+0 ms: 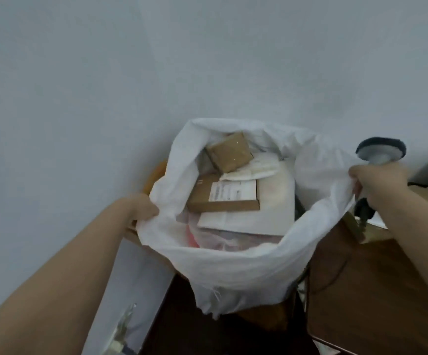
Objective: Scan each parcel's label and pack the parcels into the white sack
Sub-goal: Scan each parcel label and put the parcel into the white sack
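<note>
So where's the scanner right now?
In the head view the scanner is at the right edge, gripped in the right hand, which also pinches the white sack rim.

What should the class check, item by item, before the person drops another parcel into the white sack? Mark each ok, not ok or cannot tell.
1. Mouth of the white sack held open: ok; the left hand and right hand each grip its rim.
2. Barcode scanner in hand: ok; the right hand holds it together with the rim.
3. A hand free to lift a parcel: not ok; both are busy.
4. Room in the sack: cannot tell; the flat labelled box and small taped box lie high in it.
5. Next parcel ready and scanned: cannot tell; none is in view outside the sack.
</note>
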A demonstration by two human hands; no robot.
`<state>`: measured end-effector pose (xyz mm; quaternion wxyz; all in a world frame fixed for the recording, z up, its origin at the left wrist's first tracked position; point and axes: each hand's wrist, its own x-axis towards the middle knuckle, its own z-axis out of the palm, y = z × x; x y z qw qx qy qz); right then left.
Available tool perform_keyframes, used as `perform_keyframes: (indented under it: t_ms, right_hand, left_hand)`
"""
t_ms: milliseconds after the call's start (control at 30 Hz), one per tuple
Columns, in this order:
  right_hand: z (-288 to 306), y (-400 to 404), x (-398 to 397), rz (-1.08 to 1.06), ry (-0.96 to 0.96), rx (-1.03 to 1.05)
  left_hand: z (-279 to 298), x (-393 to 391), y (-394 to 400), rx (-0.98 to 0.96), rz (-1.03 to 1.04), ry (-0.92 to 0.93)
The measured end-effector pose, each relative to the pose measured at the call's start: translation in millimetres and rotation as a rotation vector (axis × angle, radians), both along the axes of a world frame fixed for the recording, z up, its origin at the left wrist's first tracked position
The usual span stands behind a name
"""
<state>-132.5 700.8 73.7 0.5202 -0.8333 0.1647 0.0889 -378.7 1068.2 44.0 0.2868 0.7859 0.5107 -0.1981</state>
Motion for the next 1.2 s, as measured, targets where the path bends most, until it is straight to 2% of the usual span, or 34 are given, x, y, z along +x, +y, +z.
perform_keyframes:
  t_ms: [67, 167, 233, 333, 400, 467, 533, 633, 700, 767, 867, 967, 1000, 1100, 1133, 1200]
  right_hand:
    - [-10, -9, -3, 0.009, 0.012, 0.002]
    - [-9, -13, -1, 0.064, 0.03, -0.033]
    - [-8, -10, 4, 0.134, 0.055, -0.145]
    - [-11, -5, 12, 0.178, 0.049, -0.259]
    - [-15, -1, 22, 0.182, 0.047, -0.27]
    - [-20, 4, 34, 0.212, 0.084, -0.277]
    - [-31, 12, 50, 0.218, 0.12, -0.203]
    - [-34, 29, 71, 0.112, 0.085, 0.023]
    - [-16, 44, 87, 0.065, -0.022, 0.117]
    - [11, 53, 104, 0.036, -0.155, 0.201]
    - [47, 54, 111, -0.007, -0.284, 0.351]
    - [60, 43, 97, -0.051, -0.392, 0.446]
    - [58, 40, 91, -0.042, -0.382, 0.433]
    - [29, 30, 74, 0.05, -0.175, 0.269]
    - [19, 27, 71, 0.061, -0.124, 0.225]
    - [10, 20, 64, 0.041, -0.083, 0.196]
  left_hand:
    - [20, -10, 6, -0.261, 0.068, 0.036]
    - [53, 8, 7, -0.283, 0.027, 0.001]
    - [62, 32, 3, -0.221, 0.049, -0.138]
    - [49, 71, 9, 0.063, 0.012, -0.304]
    - [38, 93, 22, 0.226, -0.001, -0.337]
    - [32, 113, 32, 0.311, 0.016, -0.337]
    - [21, 131, 38, 0.343, 0.017, -0.319]
    - [5, 157, 41, 0.268, -0.005, -0.365]
    - [21, 180, 42, 0.357, -0.005, -0.507]
    - [57, 200, 45, 0.499, -0.028, -0.662]
    - [106, 204, 56, 0.611, -0.021, -0.857]
    - [112, 182, 59, 0.73, 0.015, -1.0]
    - [104, 172, 56, 0.747, -0.002, -0.967]
    - [64, 139, 53, 0.704, -0.114, -0.543]
    - [56, 131, 54, 0.673, -0.124, -0.453]
    - [56, 121, 53, 0.671, -0.133, -0.413]
